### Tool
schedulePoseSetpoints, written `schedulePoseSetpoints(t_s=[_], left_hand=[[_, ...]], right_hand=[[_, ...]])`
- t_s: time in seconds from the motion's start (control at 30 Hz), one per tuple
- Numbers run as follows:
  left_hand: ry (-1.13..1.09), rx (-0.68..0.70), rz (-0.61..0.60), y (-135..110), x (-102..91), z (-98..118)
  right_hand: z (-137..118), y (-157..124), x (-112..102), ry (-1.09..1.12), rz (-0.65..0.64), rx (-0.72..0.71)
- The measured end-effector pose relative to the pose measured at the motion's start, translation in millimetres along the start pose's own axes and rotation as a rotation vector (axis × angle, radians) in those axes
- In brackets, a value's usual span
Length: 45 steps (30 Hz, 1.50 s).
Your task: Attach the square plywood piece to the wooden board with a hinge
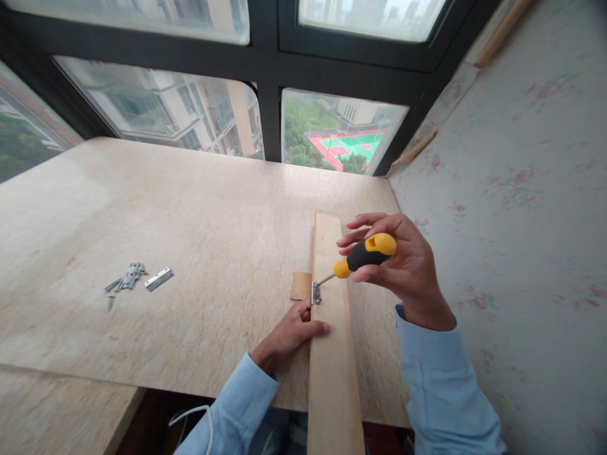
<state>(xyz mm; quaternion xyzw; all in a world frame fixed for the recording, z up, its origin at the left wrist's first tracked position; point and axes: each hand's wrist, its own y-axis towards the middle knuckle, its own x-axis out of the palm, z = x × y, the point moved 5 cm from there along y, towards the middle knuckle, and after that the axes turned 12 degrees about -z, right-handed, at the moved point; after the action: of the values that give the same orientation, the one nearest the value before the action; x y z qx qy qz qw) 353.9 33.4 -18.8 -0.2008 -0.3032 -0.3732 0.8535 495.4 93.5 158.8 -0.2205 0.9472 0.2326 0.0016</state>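
A long pale wooden board (332,354) lies on the marble tabletop (190,240), running away from me. A small metal hinge (316,294) stands at the board's left edge, beside a small brown wooden piece (300,285). My right hand (403,268) is closed round the yellow and black handle of a screwdriver (365,254), whose tip rests on the hinge. My left hand (291,332) presses against the board's left side just below the hinge, thumb lying on top of the board, fingers curled.
Loose metal hinges (159,279) and several screws (124,281) lie on the tabletop at the left. A flowered wallpaper wall (512,221) closes the right side. Dark-framed windows (270,95) stand behind the table. A white cable (190,417) hangs below the table edge.
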Motion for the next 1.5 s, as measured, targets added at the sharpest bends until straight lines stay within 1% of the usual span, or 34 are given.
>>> schedulePoseSetpoints(t_s=[0.07, 0.13, 0.23, 0.37, 0.47, 0.57, 0.63, 0.77, 0.93, 1.03, 1.2, 1.27, 1.4, 1.5], left_hand=[[0.007, 0.002, -0.004, -0.1, 0.0, 0.1], [0.014, 0.003, -0.002, -0.2, -0.4, -0.3], [0.015, 0.002, -0.002, -0.1, -1.0, -1.5], [0.003, 0.004, -0.002, 0.3, -1.0, -2.1], [-0.004, 0.008, -0.006, 0.2, -0.6, -1.6], [-0.016, 0.002, -0.004, -0.2, -0.6, -1.8], [-0.014, -0.004, 0.005, -0.4, -1.2, -2.0], [-0.005, -0.016, 0.021, -0.7, -2.3, -2.0], [-0.001, -0.012, 0.008, -0.3, -0.8, -0.7], [0.005, -0.007, 0.0, 0.0, 0.4, 0.2], [0.015, -0.009, -0.001, -0.3, 0.4, 0.3], [0.026, -0.012, 0.006, -0.5, -0.5, -0.1], [0.027, -0.008, 0.006, -0.6, -1.5, -1.5], [0.018, 0.0, 0.005, -0.6, -1.6, -2.1]], right_hand=[[4.2, 0.8, 2.5, 0.028, 0.032, -0.011], [7.2, 2.3, 6.3, 0.031, 0.035, -0.043], [10.1, 4.0, 10.3, -0.046, 0.042, -0.081], [13.8, 3.2, 11.1, -0.146, 0.032, -0.065], [13.7, 0.8, 10.3, -0.107, -0.032, -0.033], [11.1, -1.8, 10.1, -0.008, -0.127, 0.02], [8.1, -3.2, 9.5, 0.063, -0.165, 0.041], [2.0, -5.0, 7.7, 0.116, -0.187, 0.052], [-3.0, -6.8, 3.8, 0.093, -0.181, 0.052], [-5.5, -4.8, 1.1, 0.028, -0.15, -0.002], [-3.3, 0.5, -0.4, -0.072, -0.028, -0.082], [-1.1, 0.5, -0.7, -0.13, 0.034, -0.095], [0.8, -1.4, -0.8, -0.344, 0.158, -0.096], [0.2, -1.2, 1.4, -0.405, 0.196, -0.112]])
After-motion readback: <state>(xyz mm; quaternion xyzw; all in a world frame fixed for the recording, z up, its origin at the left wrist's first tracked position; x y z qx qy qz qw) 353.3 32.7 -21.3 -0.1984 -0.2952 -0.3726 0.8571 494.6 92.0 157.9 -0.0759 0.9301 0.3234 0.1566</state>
